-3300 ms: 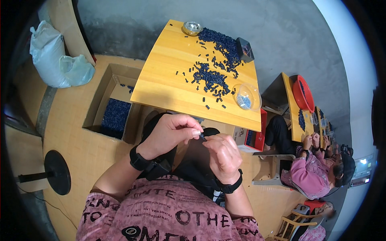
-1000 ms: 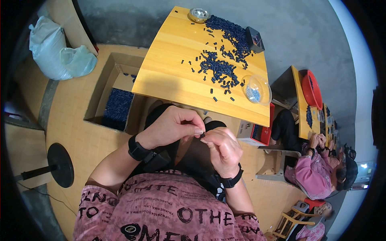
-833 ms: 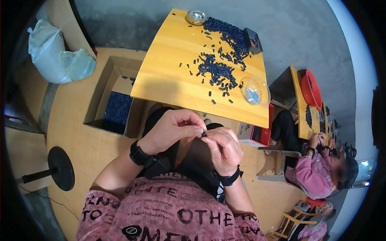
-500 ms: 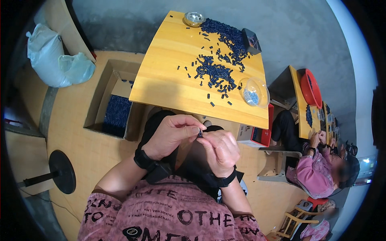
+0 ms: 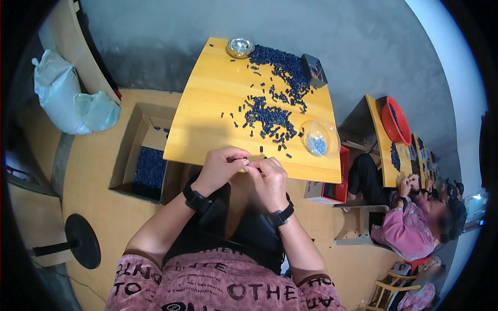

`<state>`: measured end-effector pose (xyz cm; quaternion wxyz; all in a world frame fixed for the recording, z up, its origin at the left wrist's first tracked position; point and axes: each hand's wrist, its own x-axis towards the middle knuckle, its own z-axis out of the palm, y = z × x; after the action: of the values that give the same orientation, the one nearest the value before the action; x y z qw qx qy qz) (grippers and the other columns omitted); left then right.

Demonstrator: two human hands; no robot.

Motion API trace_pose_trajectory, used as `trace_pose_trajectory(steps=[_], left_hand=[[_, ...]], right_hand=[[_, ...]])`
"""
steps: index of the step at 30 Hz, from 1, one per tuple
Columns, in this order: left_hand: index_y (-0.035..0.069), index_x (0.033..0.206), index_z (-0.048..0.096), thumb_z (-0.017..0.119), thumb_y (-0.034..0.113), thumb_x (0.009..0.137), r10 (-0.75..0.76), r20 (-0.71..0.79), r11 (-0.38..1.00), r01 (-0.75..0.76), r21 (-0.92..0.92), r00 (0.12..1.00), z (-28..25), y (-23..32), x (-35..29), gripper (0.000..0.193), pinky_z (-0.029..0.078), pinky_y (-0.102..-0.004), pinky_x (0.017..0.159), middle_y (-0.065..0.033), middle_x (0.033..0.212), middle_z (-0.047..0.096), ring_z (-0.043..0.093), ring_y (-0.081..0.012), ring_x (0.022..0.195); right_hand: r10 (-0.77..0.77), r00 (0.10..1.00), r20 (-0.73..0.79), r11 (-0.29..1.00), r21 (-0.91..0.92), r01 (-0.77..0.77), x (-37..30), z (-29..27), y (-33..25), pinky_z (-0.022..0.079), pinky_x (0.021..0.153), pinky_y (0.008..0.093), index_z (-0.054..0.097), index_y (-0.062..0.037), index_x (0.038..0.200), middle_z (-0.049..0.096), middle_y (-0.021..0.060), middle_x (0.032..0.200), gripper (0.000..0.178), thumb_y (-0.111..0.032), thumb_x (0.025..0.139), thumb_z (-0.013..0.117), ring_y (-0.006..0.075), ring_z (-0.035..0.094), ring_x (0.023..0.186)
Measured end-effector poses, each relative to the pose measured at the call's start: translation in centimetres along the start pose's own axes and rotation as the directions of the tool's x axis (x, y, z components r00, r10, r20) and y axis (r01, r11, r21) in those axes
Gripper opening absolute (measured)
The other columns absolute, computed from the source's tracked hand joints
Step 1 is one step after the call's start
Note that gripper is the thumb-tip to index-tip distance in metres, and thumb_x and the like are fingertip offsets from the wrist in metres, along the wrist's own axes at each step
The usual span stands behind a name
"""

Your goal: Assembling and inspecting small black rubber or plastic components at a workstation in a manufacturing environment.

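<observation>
Over the near edge of the yellow wooden table [image 5: 194, 116], my two hands meet at the fingertips. My left hand [image 5: 220, 168] pinches a small dark piece [image 5: 246, 158], mostly covered by the fingers. The thumb and fingers of my right hand [image 5: 271, 175] are closed against the same spot. Beyond them lies a loose heap of short dark-blue cylindrical pieces [image 5: 270, 118], with a larger heap [image 5: 282, 65] farther back. A clear round tub [image 5: 332, 136] at the right edge holds tiny light-blue parts [image 5: 316, 146].
A shiny metal bowl [image 5: 240, 47] and a black box [image 5: 314, 72] stand at the table's far side. On the floor at left sits a cardboard carton [image 5: 123, 160] of dark pieces; a red box [image 5: 343, 166] is under the right edge. At right, a person [image 5: 407, 228] works near a red basin [image 5: 395, 120].
Both hands have moved forward, from above my lap to the table's near edge, still together at the fingertips. The view has shifted, so the table appears lower.
</observation>
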<state>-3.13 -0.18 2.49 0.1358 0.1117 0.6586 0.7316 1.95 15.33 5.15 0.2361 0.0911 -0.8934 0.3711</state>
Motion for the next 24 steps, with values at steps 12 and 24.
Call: trace_pose_trajectory(steps=[12, 24], left_hand=[[0.001, 0.089, 0.067, 0.068, -0.003, 0.079, 0.349, 0.041, 0.807, -0.322, 0.496, 0.936, -1.0, -1.8, 6.5, 0.011, 0.050, -0.0269, 0.065, -0.0072, 0.078, 0.064, 0.062, -0.0154, 0.070], [0.005, 0.098, 0.056, 0.067, -0.001, 0.080, 0.472, 0.058, 0.692, -0.410, 0.594, 0.880, -1.0, -2.6, 6.7, 0.023, 0.051, -0.0360, 0.067, -0.0102, 0.079, 0.063, 0.064, -0.0270, 0.075]], right_hand=[[-0.047, 0.999, 0.005, 0.977, -0.206, 0.046, 5.1, 3.8, 5.4, 0.038, 0.072, 0.0380, 0.071, -0.0085, 0.068, 0.061, 0.0034, 0.072, 0.013, -0.017, 0.067, 0.081, 0.0243, 0.055, 0.080], [0.141, 0.981, 0.135, 0.990, -0.037, -0.137, 7.0, 2.7, 6.1, 0.044, 0.072, 0.0389, 0.072, -0.0051, 0.074, 0.065, 0.0084, 0.070, 0.013, -0.014, 0.071, 0.080, 0.0285, 0.057, 0.072]])
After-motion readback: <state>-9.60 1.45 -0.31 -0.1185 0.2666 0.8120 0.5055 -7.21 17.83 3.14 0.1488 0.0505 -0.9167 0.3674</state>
